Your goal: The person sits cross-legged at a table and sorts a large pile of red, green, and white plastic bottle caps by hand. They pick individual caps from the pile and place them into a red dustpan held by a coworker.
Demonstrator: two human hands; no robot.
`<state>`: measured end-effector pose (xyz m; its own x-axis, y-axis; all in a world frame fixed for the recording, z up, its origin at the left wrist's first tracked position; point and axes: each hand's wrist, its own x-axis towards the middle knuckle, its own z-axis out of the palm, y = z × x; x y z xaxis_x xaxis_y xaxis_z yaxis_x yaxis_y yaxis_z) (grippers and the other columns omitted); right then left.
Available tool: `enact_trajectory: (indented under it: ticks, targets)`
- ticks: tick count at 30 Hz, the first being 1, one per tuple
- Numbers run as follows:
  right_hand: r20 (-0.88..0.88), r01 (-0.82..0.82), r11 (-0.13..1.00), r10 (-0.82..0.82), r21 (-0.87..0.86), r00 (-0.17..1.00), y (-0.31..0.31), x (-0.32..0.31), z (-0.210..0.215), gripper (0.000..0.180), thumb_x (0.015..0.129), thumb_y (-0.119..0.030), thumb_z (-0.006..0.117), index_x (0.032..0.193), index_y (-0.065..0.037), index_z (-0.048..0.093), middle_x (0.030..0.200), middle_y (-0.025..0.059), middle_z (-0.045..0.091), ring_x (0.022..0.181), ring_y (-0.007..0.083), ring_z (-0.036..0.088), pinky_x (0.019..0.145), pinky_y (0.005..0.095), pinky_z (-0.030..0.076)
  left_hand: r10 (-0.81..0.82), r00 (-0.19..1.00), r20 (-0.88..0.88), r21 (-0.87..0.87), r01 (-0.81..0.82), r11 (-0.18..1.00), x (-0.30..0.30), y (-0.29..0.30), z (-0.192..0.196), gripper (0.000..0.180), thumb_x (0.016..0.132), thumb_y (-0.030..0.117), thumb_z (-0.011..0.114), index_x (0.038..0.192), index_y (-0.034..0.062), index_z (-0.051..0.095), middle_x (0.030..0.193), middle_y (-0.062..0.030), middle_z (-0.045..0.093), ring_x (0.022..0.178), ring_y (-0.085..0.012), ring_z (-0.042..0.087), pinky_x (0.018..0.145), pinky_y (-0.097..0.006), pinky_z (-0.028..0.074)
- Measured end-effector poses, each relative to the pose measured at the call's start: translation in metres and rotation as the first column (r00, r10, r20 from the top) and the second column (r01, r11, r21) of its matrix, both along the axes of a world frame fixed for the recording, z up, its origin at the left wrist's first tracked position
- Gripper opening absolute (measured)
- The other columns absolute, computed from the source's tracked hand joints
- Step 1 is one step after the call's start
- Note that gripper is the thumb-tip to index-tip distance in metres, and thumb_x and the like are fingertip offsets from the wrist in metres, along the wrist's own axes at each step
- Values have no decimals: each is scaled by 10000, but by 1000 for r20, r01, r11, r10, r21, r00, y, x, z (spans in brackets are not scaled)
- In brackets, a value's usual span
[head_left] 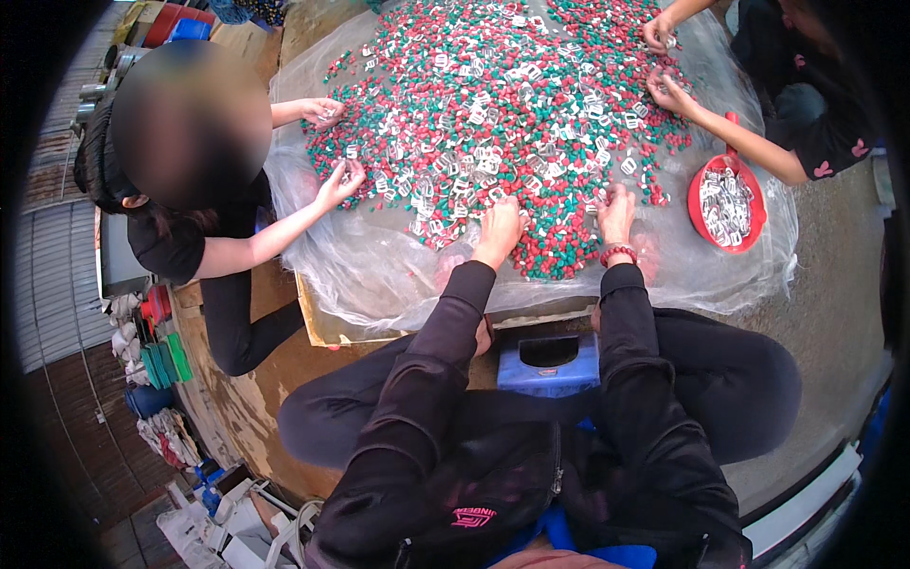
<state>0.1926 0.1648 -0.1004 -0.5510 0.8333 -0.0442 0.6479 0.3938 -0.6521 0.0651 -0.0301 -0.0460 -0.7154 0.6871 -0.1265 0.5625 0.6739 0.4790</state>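
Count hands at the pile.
6: left hand and right hand in front; two co-worker hands at picture left, two others at picture right.

Small red, green and white pieces point(550, 251) lie loosely heaped, pale buckles point(488, 159), apparently metal, scattered among them.

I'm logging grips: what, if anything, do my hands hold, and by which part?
Cannot tell: left hand and right hand are at red and green pieces, any grip unclear.

Anything in the wearer's 2 hands point(500, 233) point(616, 218) is indistinct.
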Motion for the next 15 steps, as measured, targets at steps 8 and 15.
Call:
enact_trajectory:
  ticks: [8,15]
  targets:
    - [-14,-101,963,101,-250,995,-26,8,8,271,746,-116,713,981,-40,604,981,211,577,923,379,592,804,450,482,-247,271,930,361,-794,490,-20,-49,50,81,833,134,590,819,79,532,766,-27,560,617,-117,527,510,-252,445]
    - [174,-237,960,262,-152,949,-39,7,13,361,776,-166,707,1089,-25,596,979,232,635,954,387,604,817,457,477,224,967,123,54,-232,971,-11,-29,20,338,772,268,736,963,32,587,869,-135,603,725,-277,636,607,-381,505]
